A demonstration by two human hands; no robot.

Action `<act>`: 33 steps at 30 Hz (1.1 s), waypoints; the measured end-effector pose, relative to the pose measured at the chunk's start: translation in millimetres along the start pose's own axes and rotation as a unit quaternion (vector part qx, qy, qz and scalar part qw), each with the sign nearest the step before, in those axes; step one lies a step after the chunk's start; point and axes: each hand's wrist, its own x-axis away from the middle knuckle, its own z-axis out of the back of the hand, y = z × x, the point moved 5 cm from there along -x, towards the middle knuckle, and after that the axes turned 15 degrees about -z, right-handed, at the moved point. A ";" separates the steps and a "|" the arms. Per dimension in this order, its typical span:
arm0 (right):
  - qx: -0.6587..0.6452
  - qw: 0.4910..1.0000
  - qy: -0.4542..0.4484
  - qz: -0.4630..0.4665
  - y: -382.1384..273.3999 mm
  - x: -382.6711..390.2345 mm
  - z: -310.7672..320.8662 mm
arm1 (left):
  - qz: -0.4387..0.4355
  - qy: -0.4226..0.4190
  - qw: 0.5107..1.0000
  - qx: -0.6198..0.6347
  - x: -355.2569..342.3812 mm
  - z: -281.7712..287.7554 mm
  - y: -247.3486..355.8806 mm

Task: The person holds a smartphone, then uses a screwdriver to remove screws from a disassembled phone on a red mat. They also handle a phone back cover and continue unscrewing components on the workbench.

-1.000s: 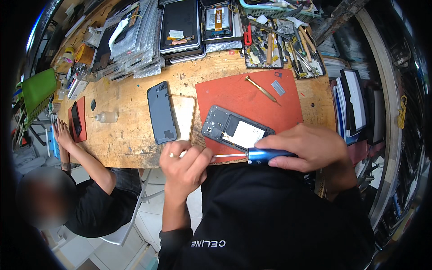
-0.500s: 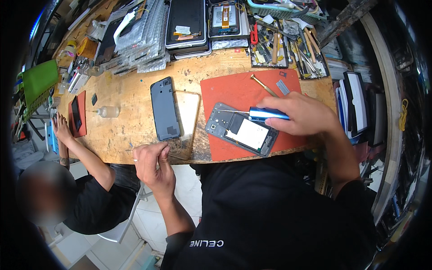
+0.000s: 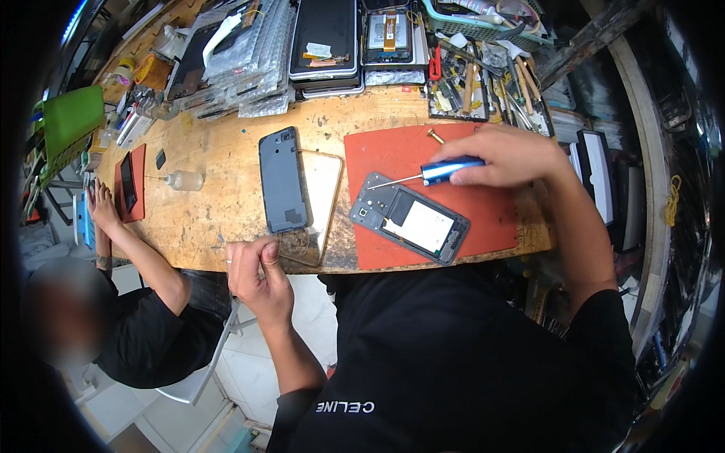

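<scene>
In my right hand (image 3: 506, 155) is a blue screwdriver (image 3: 451, 171), gripped by its handle. Its thin shaft slants left, and the tip is over the upper left corner of an opened smartphone (image 3: 377, 217). The phone lies tilted on a red mat (image 3: 483, 219), its white battery (image 3: 424, 226) exposed. My left hand (image 3: 258, 275) is closed by the table's front edge, thumb against the curled fingers; whether it holds something small is hidden. Just beyond it are a dark phone back cover (image 3: 282, 185) and, partly under that, a pale gold-rimmed panel (image 3: 323, 189).
A brass-coloured screwdriver (image 3: 436, 136) lies on the mat behind my right hand. Tool trays (image 3: 483, 83), stacked phone parts (image 3: 325, 45) and bubble-wrap packs (image 3: 257, 68) line the back. A clear bottle (image 3: 183, 180) stands leftward, near another person's hand (image 3: 102, 208).
My right hand and the screwdriver's handle have shifted away from me, so the tool slants more; its tip stays over the phone's upper left corner. My left hand remains closed by the edge.
</scene>
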 end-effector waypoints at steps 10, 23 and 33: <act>0.057 0.996 -0.069 0.024 -19.7 -46.8 35.7 | -0.005 0.004 1.000 -0.024 5.8 1.8 7.0; 0.096 0.992 -0.025 0.075 -77.4 -23.8 27.4 | -0.076 -0.012 0.997 0.028 -11.7 -35.4 49.7; 0.049 0.989 -0.086 0.107 -73.4 50.4 23.7 | -0.312 -0.266 0.886 0.218 -18.9 -33.5 88.4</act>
